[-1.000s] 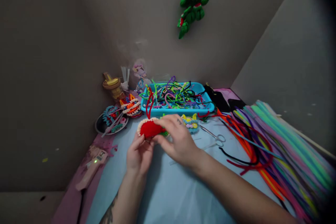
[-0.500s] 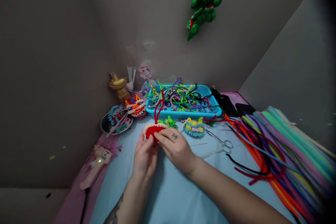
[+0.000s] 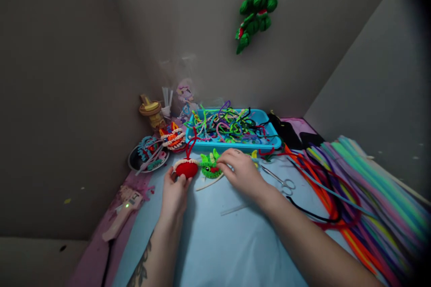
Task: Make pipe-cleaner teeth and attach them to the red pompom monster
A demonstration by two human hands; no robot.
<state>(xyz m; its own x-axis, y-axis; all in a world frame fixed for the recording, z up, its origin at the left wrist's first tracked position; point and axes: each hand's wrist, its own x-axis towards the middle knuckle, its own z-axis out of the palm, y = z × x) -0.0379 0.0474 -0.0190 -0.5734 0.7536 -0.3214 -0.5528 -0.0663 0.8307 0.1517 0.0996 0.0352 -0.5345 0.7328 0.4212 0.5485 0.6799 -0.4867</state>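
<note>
My left hand (image 3: 177, 190) holds a red pipe-cleaner piece (image 3: 186, 169) with a cream edge between thumb and fingers. A red loop (image 3: 191, 143) stands up from its top. Just to its right sits a green horned pipe-cleaner figure (image 3: 208, 170) with a dark eye. My right hand (image 3: 240, 172) reaches over that figure's right side, its fingertips pinched together against it. A cream pipe-cleaner strip (image 3: 208, 184) runs in front of the figure and goes out of sight under this hand. Behind the hand, a yellow-eared piece (image 3: 254, 156) is mostly hidden.
A blue tray (image 3: 232, 147) of pipe-cleaner scraps is at the back. Scissors (image 3: 281, 179) and long pipe cleaners (image 3: 367, 188) lie to the right. At left are a metal bowl (image 3: 133, 161), an orange figure (image 3: 174, 136) and a pink glue gun (image 3: 124, 215).
My right hand has let go of the red piece and moved right to the green figure. My left hand has shifted slightly left and down with the red piece.
</note>
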